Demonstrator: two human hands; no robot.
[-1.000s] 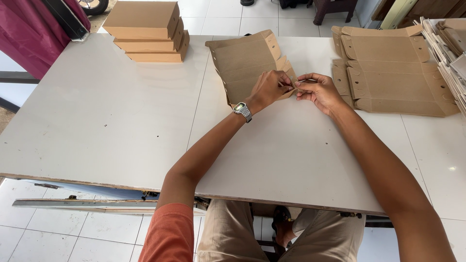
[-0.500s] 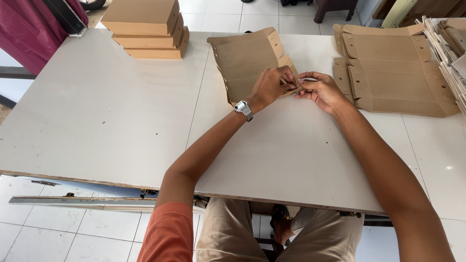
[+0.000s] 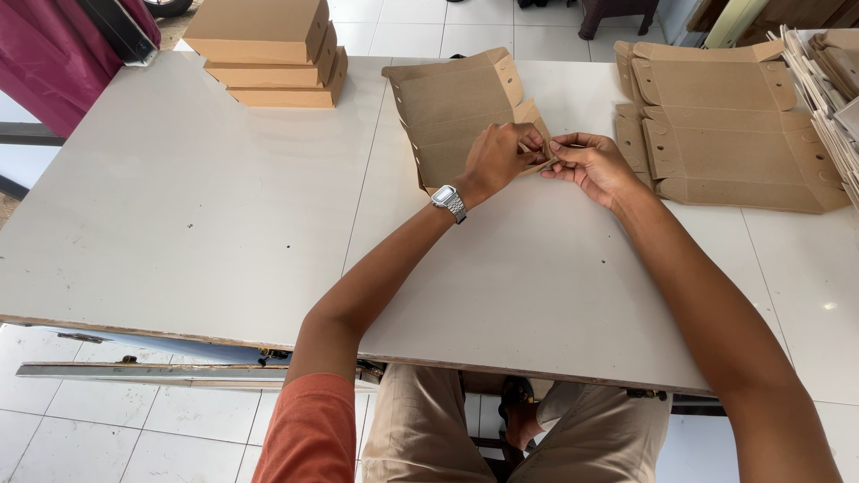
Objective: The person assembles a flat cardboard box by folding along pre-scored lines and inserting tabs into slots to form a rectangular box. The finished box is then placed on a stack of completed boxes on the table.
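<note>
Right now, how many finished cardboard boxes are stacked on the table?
3, piled one on another at the table's far left corner: top box, middle box, bottom box. The picture's upper edge crops the stack, so more may be hidden.

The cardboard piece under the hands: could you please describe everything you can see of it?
The cardboard piece is a brown, flat-cut box blank, partly folded, with creased panels, side flaps and small round holes along its left edge. It lies on the white table, tilted slightly. The left hand and right hand pinch a flap at its near right corner.
</note>
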